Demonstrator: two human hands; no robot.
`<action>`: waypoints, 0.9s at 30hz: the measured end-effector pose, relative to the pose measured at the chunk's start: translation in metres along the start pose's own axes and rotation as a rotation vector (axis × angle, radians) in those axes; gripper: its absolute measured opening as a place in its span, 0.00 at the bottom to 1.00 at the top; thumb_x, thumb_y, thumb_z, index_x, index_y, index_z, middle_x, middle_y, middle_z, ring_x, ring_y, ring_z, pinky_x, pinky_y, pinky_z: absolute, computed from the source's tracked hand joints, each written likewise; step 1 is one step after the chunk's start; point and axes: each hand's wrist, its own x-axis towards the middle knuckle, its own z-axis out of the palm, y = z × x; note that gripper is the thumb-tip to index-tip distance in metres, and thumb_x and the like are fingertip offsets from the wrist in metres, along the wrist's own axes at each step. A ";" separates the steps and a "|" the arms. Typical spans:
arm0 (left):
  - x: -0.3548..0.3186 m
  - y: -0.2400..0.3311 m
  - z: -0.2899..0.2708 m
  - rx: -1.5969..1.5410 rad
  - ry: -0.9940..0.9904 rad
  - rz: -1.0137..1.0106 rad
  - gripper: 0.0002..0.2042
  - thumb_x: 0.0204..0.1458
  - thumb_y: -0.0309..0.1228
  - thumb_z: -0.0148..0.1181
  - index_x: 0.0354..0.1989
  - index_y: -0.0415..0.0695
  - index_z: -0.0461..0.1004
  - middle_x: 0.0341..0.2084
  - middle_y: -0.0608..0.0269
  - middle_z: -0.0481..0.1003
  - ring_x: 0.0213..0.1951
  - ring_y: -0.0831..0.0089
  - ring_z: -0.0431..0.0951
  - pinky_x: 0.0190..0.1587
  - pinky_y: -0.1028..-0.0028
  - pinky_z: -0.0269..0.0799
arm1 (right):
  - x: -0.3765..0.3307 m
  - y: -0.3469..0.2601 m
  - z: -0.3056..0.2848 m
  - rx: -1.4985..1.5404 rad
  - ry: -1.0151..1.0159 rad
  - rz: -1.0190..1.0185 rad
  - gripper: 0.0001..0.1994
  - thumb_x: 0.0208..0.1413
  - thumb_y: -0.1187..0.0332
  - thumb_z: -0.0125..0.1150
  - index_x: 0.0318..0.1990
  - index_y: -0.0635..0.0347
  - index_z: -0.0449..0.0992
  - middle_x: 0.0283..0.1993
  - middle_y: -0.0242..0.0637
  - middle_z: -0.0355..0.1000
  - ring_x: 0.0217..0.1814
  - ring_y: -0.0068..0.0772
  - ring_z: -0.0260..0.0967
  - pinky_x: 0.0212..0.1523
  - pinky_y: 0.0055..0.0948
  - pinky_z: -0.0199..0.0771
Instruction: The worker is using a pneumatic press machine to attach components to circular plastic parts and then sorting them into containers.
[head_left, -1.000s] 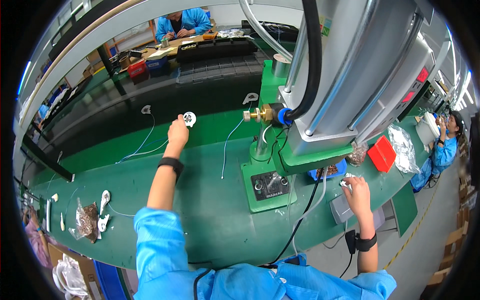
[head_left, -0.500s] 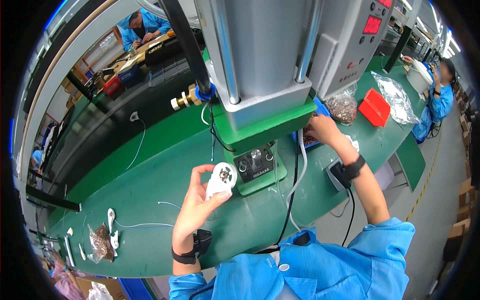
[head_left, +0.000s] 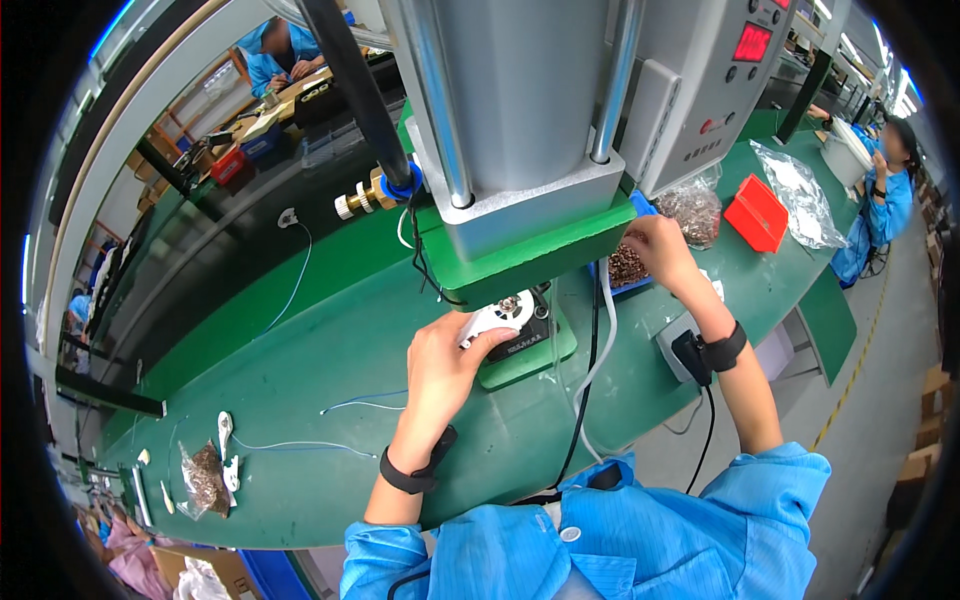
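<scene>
My left hand [head_left: 438, 365] grips a white plastic housing [head_left: 497, 318] with a round, spoked end and a metal centre. It holds the housing over the black fixture block on the green base [head_left: 528, 368] of a press, under the press's green head [head_left: 535, 252]. Whether the housing touches the fixture is hard to see. My right hand [head_left: 662, 252], fingers curled together, is at a blue bin [head_left: 640, 205] of small copper-coloured parts [head_left: 627, 268]. Anything between those fingertips is too small to make out.
A control box [head_left: 705, 110] stands beside the press. Behind the bin are a bag of parts [head_left: 692, 212], a red tray [head_left: 757, 213] and a clear bag [head_left: 800, 200]. Cables [head_left: 597, 370] hang in front. At left lie another parts bag [head_left: 207, 480] and white pieces. Other people work farther off.
My left hand has carried the white housing right and away from me, to the press fixture. My right hand has lifted slightly out of the copper-coloured parts, its fingers now drawn together.
</scene>
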 end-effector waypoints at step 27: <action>0.011 -0.005 0.001 -0.172 -0.085 0.002 0.23 0.38 0.26 0.67 0.46 0.37 0.71 0.34 0.60 0.76 0.34 0.79 0.72 0.41 0.77 0.68 | -0.002 -0.120 0.010 0.366 -0.362 -0.314 0.12 0.51 0.65 0.54 0.41 0.58 0.73 0.39 0.47 0.69 0.42 0.49 0.66 0.43 0.38 0.65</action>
